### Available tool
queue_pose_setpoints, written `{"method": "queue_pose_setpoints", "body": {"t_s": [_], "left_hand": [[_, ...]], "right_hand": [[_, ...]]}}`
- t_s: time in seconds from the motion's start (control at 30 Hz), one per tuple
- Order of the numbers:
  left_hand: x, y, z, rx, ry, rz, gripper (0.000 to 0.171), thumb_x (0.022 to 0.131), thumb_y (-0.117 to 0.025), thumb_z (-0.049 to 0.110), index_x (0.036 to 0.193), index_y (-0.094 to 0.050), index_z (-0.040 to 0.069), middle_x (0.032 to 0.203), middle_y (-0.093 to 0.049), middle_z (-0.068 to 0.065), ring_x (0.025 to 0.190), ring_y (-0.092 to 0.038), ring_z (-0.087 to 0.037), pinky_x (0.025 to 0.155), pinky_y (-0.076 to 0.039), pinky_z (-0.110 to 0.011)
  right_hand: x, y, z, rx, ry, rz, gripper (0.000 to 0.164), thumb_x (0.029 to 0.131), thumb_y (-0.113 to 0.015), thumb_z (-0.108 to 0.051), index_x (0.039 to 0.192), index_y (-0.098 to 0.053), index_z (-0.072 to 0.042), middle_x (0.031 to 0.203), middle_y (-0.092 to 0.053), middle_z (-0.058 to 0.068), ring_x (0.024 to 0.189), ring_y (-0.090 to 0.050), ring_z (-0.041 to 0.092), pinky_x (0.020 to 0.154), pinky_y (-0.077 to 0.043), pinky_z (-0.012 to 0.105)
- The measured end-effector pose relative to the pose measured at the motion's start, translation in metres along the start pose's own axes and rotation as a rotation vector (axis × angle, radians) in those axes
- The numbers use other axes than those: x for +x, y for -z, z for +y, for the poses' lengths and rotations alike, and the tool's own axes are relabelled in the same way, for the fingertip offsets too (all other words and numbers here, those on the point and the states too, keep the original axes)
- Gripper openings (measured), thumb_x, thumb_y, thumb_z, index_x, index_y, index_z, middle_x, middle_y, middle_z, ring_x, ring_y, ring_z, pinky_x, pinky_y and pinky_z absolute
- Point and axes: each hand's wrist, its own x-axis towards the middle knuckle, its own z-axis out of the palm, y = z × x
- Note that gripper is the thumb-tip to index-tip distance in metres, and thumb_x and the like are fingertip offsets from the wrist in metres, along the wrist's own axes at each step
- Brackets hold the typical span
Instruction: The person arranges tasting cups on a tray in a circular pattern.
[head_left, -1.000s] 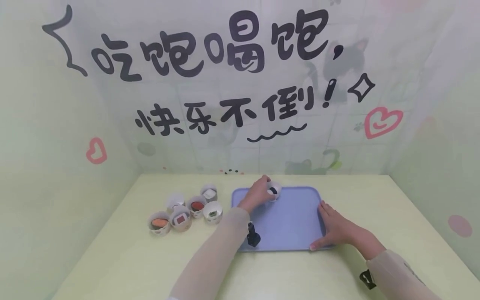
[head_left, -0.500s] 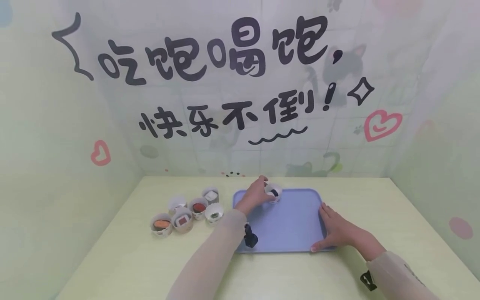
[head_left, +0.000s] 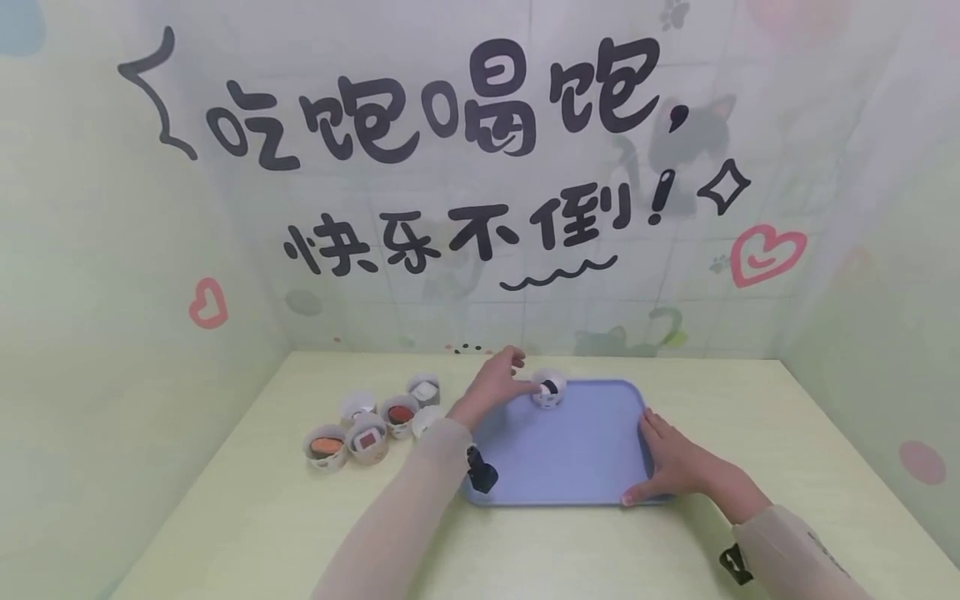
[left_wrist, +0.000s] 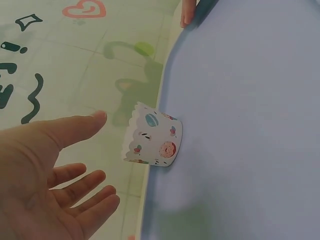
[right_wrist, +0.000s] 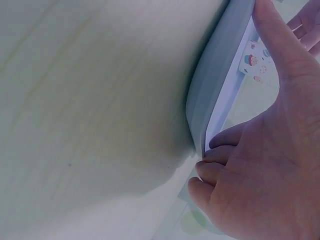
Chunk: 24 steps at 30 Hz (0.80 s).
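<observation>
Left wrist: printed cup (left_wrist: 155, 136), left hand (left_wrist: 37, 172) spread, clear of it.
Head only: black-and-white piece (head_left: 551, 387) inside; right hand (head_left: 678, 456) spread against tray (head_left: 570, 450).

- The left arm (head_left: 405, 508) is extended forward and slightly to the right, covered to the wrist by a pale sleeve.
- The left hand (head_left: 491, 383) is held relaxed, its palm shown to the left wrist camera; the thumb (left_wrist: 82, 127) is stretched out straight and the fingers (left_wrist: 92, 205) are slightly bent, well apart from it.
- The right forearm (head_left: 783, 546) is angled inward from the right, its sleeve ended short of the bare wrist (head_left: 738, 492).
- The right hand (head_left: 671, 458) is set in a wide grip, the thumb (right_wrist: 280, 35) stretched toward the body and the bent fingers placed opposite.
</observation>
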Motion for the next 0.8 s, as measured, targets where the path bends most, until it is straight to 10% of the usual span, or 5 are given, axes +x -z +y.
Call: {"method": "queue_pose_setpoints", "body": {"t_s": [0.8], "left_hand": [[-0.046, 0.053, -0.017, 0.027, -0.075, 0.071, 0.051, 0.085, -0.079, 0.025, 0.129, -0.06, 0.008, 0.133, -0.063, -0.01, 0.126, -0.059, -0.03, 0.106, -0.05, -0.043]], "right_hand": [[0.003, -0.001, 0.002, -0.025, 0.008, -0.01, 0.13, 0.066, -0.088, -0.053, 0.143, -0.02, 0.026, 0.151, -0.015, 0.048, 0.14, -0.021, 0.063, 0.114, -0.027, 0.069]]}}
